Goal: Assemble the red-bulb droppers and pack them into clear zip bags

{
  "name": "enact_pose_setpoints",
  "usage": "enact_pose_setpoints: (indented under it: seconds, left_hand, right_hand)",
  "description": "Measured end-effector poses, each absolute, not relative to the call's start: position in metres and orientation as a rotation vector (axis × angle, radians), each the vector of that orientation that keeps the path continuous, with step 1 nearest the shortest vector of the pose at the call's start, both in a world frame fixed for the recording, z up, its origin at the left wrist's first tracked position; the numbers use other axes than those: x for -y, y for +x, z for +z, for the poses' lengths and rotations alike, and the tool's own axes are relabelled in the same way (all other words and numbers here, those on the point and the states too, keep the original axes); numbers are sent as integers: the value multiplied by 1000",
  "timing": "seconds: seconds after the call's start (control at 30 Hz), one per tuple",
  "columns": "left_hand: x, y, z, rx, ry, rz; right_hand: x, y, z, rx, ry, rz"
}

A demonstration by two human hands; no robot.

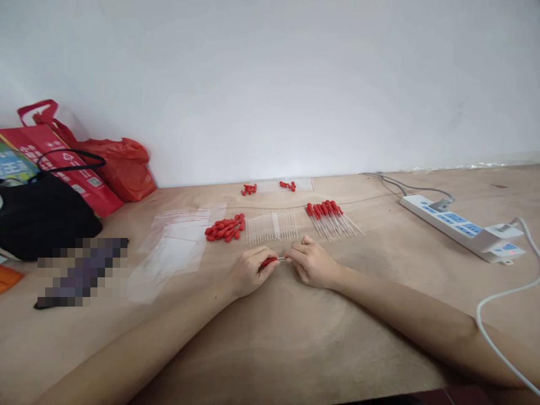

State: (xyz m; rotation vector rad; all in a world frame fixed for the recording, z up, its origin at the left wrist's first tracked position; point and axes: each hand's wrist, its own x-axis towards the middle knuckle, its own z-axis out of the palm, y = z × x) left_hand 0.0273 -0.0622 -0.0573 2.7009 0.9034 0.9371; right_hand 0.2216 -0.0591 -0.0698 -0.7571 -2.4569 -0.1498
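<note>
Left hand (252, 271) pinches a red bulb (269, 262), right hand (312, 264) grips a slim tube (282, 259), end to end, seemingly for alignment, just nearer than the clear tubes (276, 226) on the desk (270, 343).

Behind a slouched black cloth bag (46, 216), a boxy red shopping bag (71, 178) bears a white recycling triangle (68, 156) and illegible white characters (31, 153)

Left grip (254, 271) pinches a red bulb (268, 262), right grip (313, 263) apparently a tube (281, 259).
</note>
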Motion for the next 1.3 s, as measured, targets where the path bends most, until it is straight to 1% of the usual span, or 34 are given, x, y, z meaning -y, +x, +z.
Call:
enact_pose_setpoints:
  seconds: [0.4,0.6,0.7,0.83,0.97,1.1,1.3]
  left_hand:
    - [60,27,-57,-867,2704,837]
    - [51,23,-55,-907,2739,901]
    - [49,20,-52,-1102,2806,944]
    - [43,11,-49,-1619,2752,1097]
    - [35,1,-49,-1947,2645,1050]
    - [32,-8,-48,-2064,2643,973]
    - [28,-15,-48,-2216,2621,964]
  right_hand:
    - [59,220,-64,2534,-857,1]
    - [59,221,-47,2574,-949,-227]
    - [53,227,-46,2577,-1100,-232]
    - [30,235,-50,2210,-1614,-175]
    - [4,234,-52,1955,-1955,-196]
    - [-7,228,-53,1928,-2072,-190]
    - [-8,227,-51,1953,-2070,-158]
